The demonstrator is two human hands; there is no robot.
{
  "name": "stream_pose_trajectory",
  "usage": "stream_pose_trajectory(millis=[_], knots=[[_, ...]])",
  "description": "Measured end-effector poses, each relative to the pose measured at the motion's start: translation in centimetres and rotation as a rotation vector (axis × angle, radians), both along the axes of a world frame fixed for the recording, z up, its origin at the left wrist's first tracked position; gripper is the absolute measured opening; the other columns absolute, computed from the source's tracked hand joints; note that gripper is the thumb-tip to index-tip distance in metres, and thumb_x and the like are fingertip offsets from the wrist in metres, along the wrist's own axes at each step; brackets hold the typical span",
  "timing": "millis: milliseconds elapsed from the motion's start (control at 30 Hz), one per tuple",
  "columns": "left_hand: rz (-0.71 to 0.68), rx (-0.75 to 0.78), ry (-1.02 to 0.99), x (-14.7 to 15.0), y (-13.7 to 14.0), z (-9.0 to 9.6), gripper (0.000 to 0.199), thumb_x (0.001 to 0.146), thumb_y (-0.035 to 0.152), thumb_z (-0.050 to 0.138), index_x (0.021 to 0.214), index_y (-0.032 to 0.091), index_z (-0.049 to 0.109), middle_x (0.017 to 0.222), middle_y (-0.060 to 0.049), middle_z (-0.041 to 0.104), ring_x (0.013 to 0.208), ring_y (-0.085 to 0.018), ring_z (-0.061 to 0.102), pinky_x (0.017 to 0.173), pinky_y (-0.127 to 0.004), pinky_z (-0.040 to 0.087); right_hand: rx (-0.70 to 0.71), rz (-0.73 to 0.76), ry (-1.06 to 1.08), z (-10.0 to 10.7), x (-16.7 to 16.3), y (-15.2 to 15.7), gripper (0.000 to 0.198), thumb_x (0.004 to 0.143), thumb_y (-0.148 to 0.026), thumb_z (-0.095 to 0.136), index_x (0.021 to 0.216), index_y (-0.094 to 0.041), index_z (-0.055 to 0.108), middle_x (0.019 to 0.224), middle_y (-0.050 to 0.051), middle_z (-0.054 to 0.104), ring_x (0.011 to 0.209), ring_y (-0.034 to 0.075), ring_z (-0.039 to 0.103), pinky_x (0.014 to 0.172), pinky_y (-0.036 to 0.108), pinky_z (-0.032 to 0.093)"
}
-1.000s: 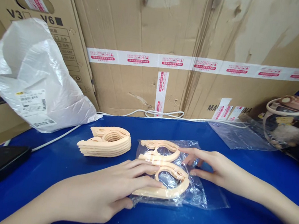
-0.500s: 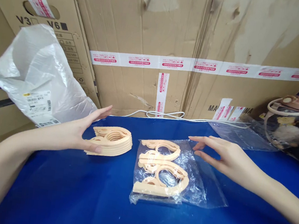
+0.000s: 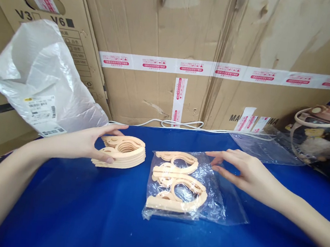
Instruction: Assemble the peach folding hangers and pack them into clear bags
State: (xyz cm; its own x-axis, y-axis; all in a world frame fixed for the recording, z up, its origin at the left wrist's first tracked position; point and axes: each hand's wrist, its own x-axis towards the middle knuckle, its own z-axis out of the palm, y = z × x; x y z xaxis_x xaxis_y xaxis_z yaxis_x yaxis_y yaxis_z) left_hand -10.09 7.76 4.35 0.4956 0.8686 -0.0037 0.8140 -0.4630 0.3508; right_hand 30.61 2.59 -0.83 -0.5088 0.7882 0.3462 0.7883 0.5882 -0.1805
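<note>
A stack of several beige folding hangers stands on the blue tabletop, left of centre. My left hand closes around its left end, thumb on the near side and fingers on the far side. To the right lies a clear plastic bag with more beige folding hangers inside, laid flat in two groups. My right hand is at the bag's upper right edge, fingers bent and thumb apart from them. The fingertips meet or hover just over the film; which one I cannot tell.
A white mailing bag with a label leans at the left against cardboard boxes. A white cable runs along the back edge. Another clear plastic sheet and a clear bottle with a brown lid are at the back right.
My left hand has closed in on the stack, its fingers coming down behind the far side. My right hand has barely moved and stays by the bag's edge. The view has shifted slightly.
</note>
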Motion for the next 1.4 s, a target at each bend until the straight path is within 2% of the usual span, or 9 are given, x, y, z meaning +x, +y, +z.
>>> stream_pose_trajectory(millis=[200,333,533,733,933,1167,1267,1333,1400], knots=[[-0.054,0.112,-0.071,1.6,-0.9,0.4,0.059,0.089,0.039,0.057,0.14,0.025,0.032,0.137,0.0,0.049,0.119,-0.021,0.053,0.098,-0.038,0.046,-0.032,0.032,0.12,0.4,-0.5,-0.5,0.028,0.093,-0.036,0.053,0.121,-0.031,0.055,0.105,0.0,0.067,0.099,0.02,0.06,0.085,0.036,0.046],[-0.235,0.297,-0.244,5.5,-3.0,-0.8,0.061,0.081,0.039,0.066,0.134,0.024,0.041,0.13,-0.003,0.053,0.114,-0.022,0.056,0.095,-0.034,0.048,-0.274,0.047,0.477,0.9,-2.2,-1.9,0.025,0.095,-0.04,0.048,0.118,-0.033,0.056,0.108,-0.001,0.065,0.097,0.017,0.06,0.085,0.031,0.047],[-0.415,0.498,-0.258,10.3,-5.8,-4.1,0.063,0.083,0.035,0.066,0.137,0.02,0.036,0.136,-0.009,0.049,0.12,-0.023,0.048,0.101,-0.037,0.04,-0.682,0.128,0.913,0.1,-4.7,-3.2,0.029,0.091,-0.038,0.058,0.117,-0.029,0.051,0.083,-0.002,0.06,0.055,0.006,0.048,0.05,0.019,0.043],[-0.437,0.486,-0.22,11.0,-6.2,-4.7,0.077,0.081,0.048,0.065,0.141,0.019,0.027,0.141,-0.009,0.043,0.125,-0.025,0.041,0.104,-0.039,0.036,-0.881,0.171,1.054,0.2,-4.9,-3.0,0.035,0.087,-0.032,0.066,0.116,-0.026,0.048,0.082,-0.001,0.063,0.051,0.003,0.041,0.044,0.015,0.036],[-0.407,0.541,-0.124,10.7,-5.7,-5.3,0.08,0.086,0.057,0.056,0.145,0.017,0.022,0.146,-0.011,0.038,0.129,-0.026,0.036,0.107,-0.042,0.032,-0.967,0.139,1.071,0.4,-4.8,-3.1,0.041,0.085,-0.034,0.067,0.12,-0.027,0.046,0.085,0.0,0.064,0.051,0.003,0.043,0.045,0.014,0.036],[-0.382,0.78,-0.115,10.4,-5.6,-6.0,0.076,0.086,0.058,0.054,0.14,0.011,0.03,0.128,-0.015,0.055,0.116,-0.029,0.051,0.099,-0.042,0.04,-0.875,0.141,0.931,0.2,-4.6,-2.9,0.032,0.089,-0.037,0.061,0.117,-0.026,0.049,0.085,0.0,0.064,0.048,0.005,0.045,0.041,0.017,0.037],[-0.38,0.817,-0.122,10.5,-6.0,-6.2,0.076,0.085,0.057,0.058,0.139,0.01,0.033,0.122,-0.016,0.058,0.11,-0.03,0.055,0.095,-0.042,0.043,-0.535,0.105,0.685,0.2,-4.4,-3.2,0.036,0.089,-0.038,0.059,0.122,-0.031,0.049,0.103,0.004,0.065,0.076,0.015,0.063,0.061,0.026,0.053],[-0.369,0.788,-0.161,10.8,-6.4,-6.3,0.078,0.084,0.058,0.058,0.14,0.011,0.032,0.123,-0.016,0.058,0.111,-0.029,0.055,0.095,-0.041,0.044,-0.255,0.123,0.467,0.3,-4.4,-3.7,0.057,0.081,-0.041,0.069,0.131,-0.035,0.043,0.127,0.006,0.057,0.109,0.025,0.058,0.086,0.037,0.053],[-0.372,0.732,-0.213,11.1,-7.0,-6.5,0.08,0.083,0.059,0.058,0.142,0.011,0.03,0.126,-0.016,0.057,0.114,-0.029,0.054,0.096,-0.04,0.044,-0.086,0.187,0.27,0.6,-4.6,-4.3,0.075,0.074,-0.044,0.075,0.137,-0.037,0.035,0.139,0.007,0.048,0.124,0.03,0.049,0.098,0.043,0.047]])
